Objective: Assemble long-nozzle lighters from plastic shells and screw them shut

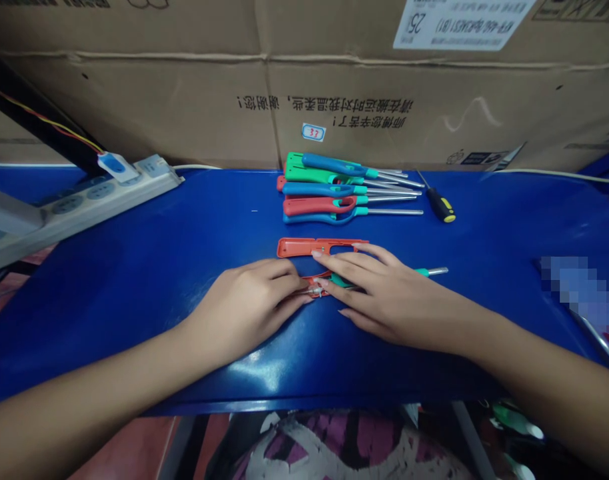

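An opened gas lighter (328,283) lies on the blue table, its orange-red half shell showing small inner parts and a turquoise piece. Its metal tube (438,271) sticks out to the right, past my right hand. My left hand (257,293) is closed in a pinch around the lighter's left end, which it mostly hides. My right hand (384,293) bends over the lighter's middle, with a fingertip on the inner parts and the thumb on the near side. Other right fingers reach over the loose orange half shell (297,248) just behind.
Several blue, red and green lighters (324,207) lie piled behind, tubes to the right. A black-and-yellow screwdriver (440,204) is beside them. A white power strip (89,200) with a plug stands at left. Cardboard boxes (184,100) wall off the back. A blurred object (582,293) sits at right.
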Demonstrator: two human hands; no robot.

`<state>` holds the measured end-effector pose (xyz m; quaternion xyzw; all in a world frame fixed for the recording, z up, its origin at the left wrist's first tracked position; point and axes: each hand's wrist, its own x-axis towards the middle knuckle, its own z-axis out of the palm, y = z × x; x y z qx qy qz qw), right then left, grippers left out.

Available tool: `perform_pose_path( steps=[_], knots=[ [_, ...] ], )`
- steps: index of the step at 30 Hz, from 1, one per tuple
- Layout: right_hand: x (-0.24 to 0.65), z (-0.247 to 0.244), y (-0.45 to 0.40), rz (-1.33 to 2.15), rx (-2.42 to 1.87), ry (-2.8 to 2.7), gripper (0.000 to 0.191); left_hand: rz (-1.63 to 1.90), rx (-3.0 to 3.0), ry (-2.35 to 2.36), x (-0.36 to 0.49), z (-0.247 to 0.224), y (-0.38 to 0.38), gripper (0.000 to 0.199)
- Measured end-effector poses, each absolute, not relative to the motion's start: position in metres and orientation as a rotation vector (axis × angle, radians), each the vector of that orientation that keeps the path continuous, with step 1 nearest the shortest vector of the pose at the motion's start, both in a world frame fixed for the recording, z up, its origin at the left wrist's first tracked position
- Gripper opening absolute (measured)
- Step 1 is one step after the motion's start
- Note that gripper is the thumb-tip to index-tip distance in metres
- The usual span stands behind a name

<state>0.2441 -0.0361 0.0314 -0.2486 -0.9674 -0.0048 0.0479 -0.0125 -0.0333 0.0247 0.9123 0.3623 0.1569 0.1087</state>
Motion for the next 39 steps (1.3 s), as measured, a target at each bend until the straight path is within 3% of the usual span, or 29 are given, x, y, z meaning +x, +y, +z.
perform_pose_path(
  steps=[9,19,32,39],
  knots=[
    [0.239,0.022,-0.043,-0.16,-0.79,-2.901,0.04,0.449,2.706,1.091,-0.012,0.024,-0.034,0.025],
    [0.256,0.035,-0.028,0.439,-1.042,-2.601,0.013,0.447,2.673,1.091,-0.016,0.028,-0.033,0.023],
    [0.257,0.032,-0.019,0.693,-1.004,-2.532,0.014,0.512,2.753,1.063,-0.014,0.032,-0.035,0.019],
    [0.256,0.029,-0.022,0.583,-1.045,-2.557,0.015,0.426,2.788,0.86,-0.007,0.022,-0.037,0.035]
  ],
)
